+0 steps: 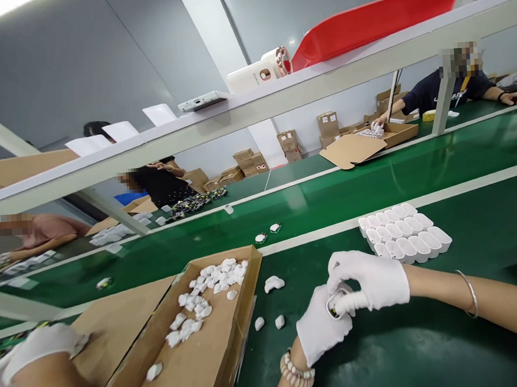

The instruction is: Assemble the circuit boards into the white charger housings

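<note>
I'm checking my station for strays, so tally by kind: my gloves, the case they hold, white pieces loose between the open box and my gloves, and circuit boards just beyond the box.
White gloves: 2
White case: 1
Loose white pieces: 3
Circuit boards: 2
Total: 8

White fabric gloves cover the left hand point(322, 324) and right hand point(371, 279); a beaded bracelet point(297, 371) circles the left wrist, a silver bangle point(469, 294) the right.
</note>
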### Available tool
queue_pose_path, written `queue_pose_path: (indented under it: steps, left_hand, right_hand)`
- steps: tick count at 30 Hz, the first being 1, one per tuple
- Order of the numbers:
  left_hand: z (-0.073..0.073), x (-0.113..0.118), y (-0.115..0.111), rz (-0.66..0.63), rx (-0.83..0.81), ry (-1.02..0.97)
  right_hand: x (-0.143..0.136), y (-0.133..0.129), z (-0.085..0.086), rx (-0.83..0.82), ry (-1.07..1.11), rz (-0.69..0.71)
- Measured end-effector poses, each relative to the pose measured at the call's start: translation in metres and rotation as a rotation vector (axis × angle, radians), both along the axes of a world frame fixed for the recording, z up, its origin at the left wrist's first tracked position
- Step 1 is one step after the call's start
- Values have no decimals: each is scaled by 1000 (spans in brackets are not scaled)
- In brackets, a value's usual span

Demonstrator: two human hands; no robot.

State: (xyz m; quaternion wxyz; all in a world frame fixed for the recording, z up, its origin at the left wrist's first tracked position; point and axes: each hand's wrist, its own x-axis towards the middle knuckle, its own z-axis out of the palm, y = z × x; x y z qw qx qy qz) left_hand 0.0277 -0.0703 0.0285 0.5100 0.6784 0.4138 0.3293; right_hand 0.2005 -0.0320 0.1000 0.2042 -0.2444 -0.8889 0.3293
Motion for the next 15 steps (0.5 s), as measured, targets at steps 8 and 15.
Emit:
queue_pose_path:
  steps: [8,15]
  left_hand:
    - [6,14,2,334,101,-39]
    - [-16,10,13,529,108,77]
  right_hand:
    - [-13,-18,-11,63,-102,-210]
    - [3,65,9,122,-196,-490]
